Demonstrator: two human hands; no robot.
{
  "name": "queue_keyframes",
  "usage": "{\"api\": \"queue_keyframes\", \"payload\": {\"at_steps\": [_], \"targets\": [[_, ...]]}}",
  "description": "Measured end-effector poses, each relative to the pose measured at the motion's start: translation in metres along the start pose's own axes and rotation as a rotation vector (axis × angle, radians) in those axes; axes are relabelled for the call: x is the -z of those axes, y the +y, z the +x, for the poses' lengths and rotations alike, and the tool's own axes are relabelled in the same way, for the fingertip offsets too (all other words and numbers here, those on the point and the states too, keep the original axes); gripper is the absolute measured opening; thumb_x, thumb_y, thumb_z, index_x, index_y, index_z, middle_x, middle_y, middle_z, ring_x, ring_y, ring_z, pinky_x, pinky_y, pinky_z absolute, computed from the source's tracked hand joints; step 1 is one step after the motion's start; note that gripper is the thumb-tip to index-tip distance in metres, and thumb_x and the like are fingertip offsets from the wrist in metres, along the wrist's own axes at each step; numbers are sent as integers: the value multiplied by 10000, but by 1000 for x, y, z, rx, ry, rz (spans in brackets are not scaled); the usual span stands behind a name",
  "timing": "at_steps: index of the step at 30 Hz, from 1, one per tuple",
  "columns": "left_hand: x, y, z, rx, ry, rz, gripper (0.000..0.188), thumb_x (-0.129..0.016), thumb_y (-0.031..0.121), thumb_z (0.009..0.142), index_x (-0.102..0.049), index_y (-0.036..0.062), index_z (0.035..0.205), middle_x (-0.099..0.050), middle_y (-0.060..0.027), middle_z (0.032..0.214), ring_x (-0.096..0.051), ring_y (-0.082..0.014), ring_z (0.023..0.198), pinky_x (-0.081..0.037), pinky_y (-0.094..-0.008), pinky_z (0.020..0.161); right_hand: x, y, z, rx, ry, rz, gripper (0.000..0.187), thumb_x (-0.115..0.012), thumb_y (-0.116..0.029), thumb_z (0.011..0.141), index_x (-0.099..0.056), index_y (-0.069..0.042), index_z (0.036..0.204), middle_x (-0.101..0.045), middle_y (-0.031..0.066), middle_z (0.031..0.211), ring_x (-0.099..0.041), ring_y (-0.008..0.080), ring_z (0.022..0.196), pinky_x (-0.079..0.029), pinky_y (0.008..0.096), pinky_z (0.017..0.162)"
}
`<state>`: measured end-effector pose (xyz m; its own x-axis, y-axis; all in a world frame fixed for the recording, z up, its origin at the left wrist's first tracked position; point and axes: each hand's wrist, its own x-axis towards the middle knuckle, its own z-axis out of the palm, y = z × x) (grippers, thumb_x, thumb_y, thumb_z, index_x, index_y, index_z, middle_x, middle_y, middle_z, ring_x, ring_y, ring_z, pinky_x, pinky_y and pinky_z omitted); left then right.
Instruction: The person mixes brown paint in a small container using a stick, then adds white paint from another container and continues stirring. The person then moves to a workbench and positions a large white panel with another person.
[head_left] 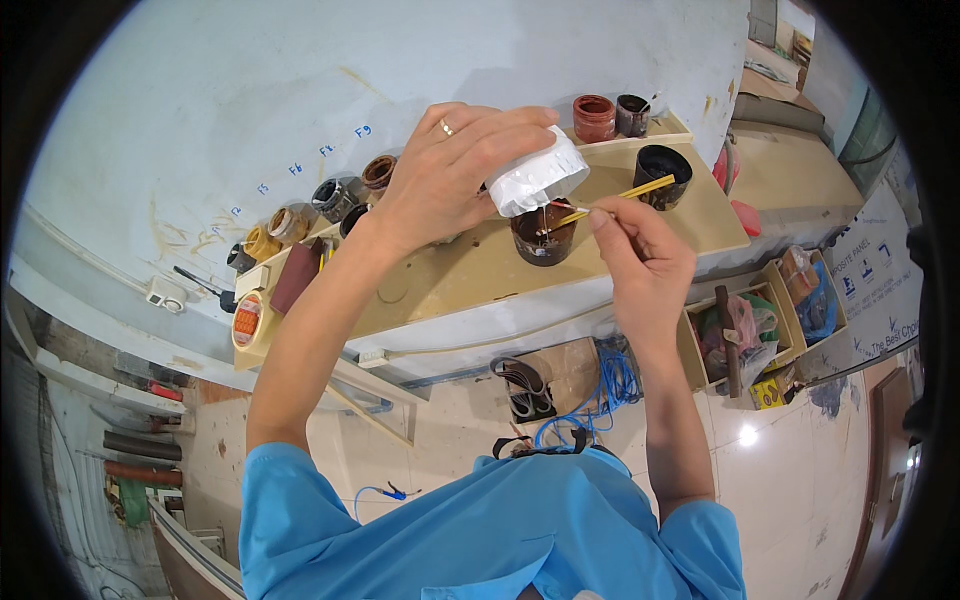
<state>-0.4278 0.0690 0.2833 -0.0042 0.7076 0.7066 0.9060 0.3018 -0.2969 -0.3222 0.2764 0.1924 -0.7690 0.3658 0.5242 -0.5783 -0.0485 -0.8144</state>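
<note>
Looking light and crushable, the tilted white cup (540, 180) was gripped by its wall, likely best, in the left hand (460, 165), a thin stick (566, 206) pinched in the right hand (645, 245).

At upper centre, the left hand (462, 168) holds a white cylindrical container (540, 180) tilted above a dark brown round pot (541, 252); the right hand (645, 245) pinches what seems a thin red-and-white stick (570, 207).

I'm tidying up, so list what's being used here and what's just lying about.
In use:
- white container, tilted in the left hand
- thin stick in the right hand
- dark jar below

Apparently lying about:
- blue tubing
- yellow box
</note>
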Motion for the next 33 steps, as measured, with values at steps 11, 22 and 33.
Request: {"api": "queue_keyframes", "payload": {"at_steps": [11,22,33], "targets": [[-6,2,-1,-17,45,78,667,-890,208,786,-596,232,1384,-680,63,1462,-656,-178,1168,-440,-356,978,2,7,-7,-64,52,44,124,-768,-50,1003,-788,34,1091,-658,-60,804,-472,-7,677,-352,197,572],[-4,2,-1,-69,39,129,635,-875,218,783,-633,217,1371,-686,73,1444,-653,-142,1157,-439,-342,990,7,7,-5,-59,32,62,117,-757,-30,1005,-787,23,1105,-645,-72,816,-470,-9,684,-345,190,576],[-6,3,-2,-67,44,146,669,-865,146,766,-614,218,1382,-676,67,1459,-661,-164,1152,-445,-358,1001,13,3,-9,13,-6,50,86,-724,23,1002,-772,22,1073,-633,-76,793,-446,-23,653,-309,186,555]]}}
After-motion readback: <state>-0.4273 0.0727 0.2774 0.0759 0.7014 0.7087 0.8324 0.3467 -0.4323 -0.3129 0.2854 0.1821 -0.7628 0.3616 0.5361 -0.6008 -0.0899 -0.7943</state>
